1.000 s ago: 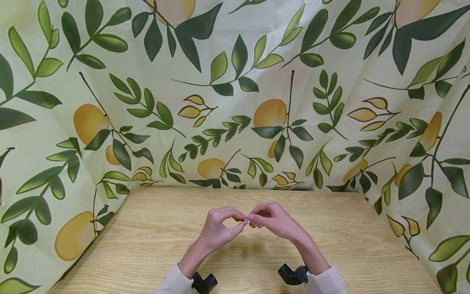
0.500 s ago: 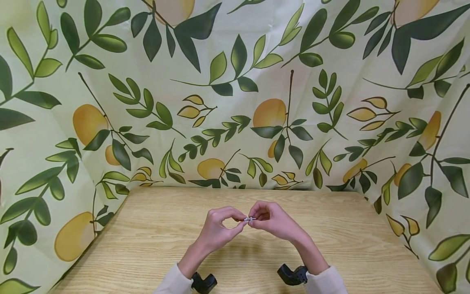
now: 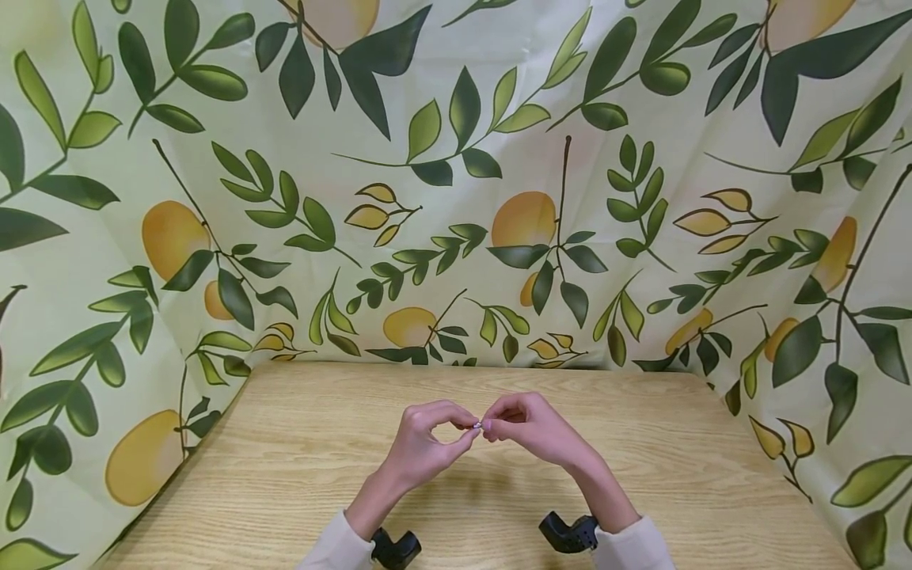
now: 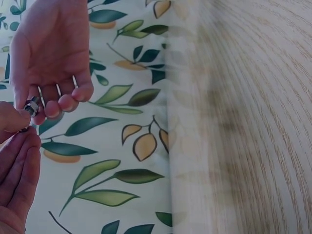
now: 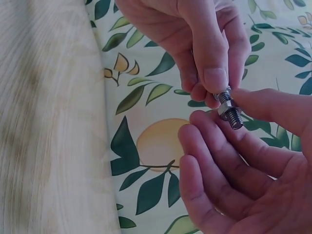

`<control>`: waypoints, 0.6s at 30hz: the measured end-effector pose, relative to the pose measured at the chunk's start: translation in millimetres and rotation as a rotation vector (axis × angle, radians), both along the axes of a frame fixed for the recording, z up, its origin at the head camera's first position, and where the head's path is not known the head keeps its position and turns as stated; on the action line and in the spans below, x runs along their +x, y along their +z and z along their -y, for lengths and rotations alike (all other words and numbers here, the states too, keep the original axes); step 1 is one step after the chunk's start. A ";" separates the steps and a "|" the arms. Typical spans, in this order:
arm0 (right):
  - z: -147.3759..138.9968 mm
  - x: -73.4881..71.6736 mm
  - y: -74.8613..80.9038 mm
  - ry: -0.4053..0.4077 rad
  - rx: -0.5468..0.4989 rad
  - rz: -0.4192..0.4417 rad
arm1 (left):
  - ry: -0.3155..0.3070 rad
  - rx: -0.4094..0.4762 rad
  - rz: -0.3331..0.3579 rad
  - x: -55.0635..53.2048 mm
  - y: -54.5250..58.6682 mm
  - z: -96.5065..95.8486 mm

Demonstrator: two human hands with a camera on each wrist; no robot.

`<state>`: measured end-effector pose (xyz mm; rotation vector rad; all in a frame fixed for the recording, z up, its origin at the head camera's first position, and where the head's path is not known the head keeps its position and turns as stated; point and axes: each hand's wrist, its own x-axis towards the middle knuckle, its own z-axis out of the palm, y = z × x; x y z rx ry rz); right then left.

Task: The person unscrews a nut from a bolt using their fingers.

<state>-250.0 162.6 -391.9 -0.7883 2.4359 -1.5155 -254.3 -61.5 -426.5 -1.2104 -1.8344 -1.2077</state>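
Thumb and fingers of my left hand [image 3: 426, 439] pinch one end of a small metal bolt [image 5: 236, 120], near the middle of the head view. A hex nut [image 5: 226, 110] sits partway along its thread, and the threaded tip sticks out beyond the nut. My right hand [image 3: 530, 427] faces the left one, with its thumb and index finger at either side of the nut. In the right wrist view the other right fingers lie loosely curved below. The bolt's far end is hidden in the left fingertips. Both hands are raised above the wooden table [image 3: 342, 404].
A cloth printed with leaves and fruit [image 3: 442, 261] hangs behind the table and along both sides. Black wrist devices [image 3: 570, 532] are worn on both forearms, just at the pale sleeves [image 3: 634, 546].
Half a second ago the right thumb and index finger were spread, showing more of the bolt and nut. Now they are together around the nut, as one second ago. The left hand has stayed put.
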 end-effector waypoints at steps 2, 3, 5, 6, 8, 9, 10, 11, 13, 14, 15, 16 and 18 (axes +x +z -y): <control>0.4 0.4 0.3 -0.011 -0.007 -0.014 | 0.001 -0.001 -0.001 -0.1 0.2 0.0; 0.6 0.6 0.4 -0.018 -0.006 -0.021 | 0.001 -0.001 -0.001 -0.2 0.3 -0.1; 1.2 1.0 0.8 -0.020 -0.017 -0.032 | 0.000 0.000 -0.001 -0.3 0.2 -0.2; 1.6 1.1 1.0 -0.023 -0.017 -0.038 | 0.000 0.000 -0.001 -0.4 0.1 -0.2; 1.9 1.2 1.0 -0.026 -0.019 -0.045 | -0.001 0.002 0.000 -0.5 -0.4 -0.3; 1.9 1.3 1.1 -0.028 -0.023 -0.047 | 0.000 0.002 0.000 -0.5 -0.6 -0.4; 1.9 1.4 1.2 -0.029 -0.027 -0.047 | 0.002 0.001 0.000 -0.5 -0.8 -0.4; 1.9 1.7 1.3 -0.031 -0.028 -0.049 | 0.003 0.000 0.001 -0.5 -1.1 -0.5; 1.8 2.0 1.6 -0.034 -0.031 -0.050 | 0.004 -0.001 0.000 -0.5 -1.4 -0.7; 1.8 2.2 1.9 -0.035 -0.030 -0.049 | 0.004 -0.001 0.000 -0.5 -1.6 -0.8; 1.7 2.1 1.9 -0.033 -0.024 -0.048 | 0.003 -0.002 0.000 -0.5 -1.7 -0.9; 1.5 1.9 1.8 -0.032 -0.011 -0.048 | 0.000 -0.001 0.000 -0.5 -1.8 -1.0; 1.4 1.2 1.7 -0.023 0.011 -0.039 | -0.005 -0.001 0.000 -0.5 -1.8 -1.3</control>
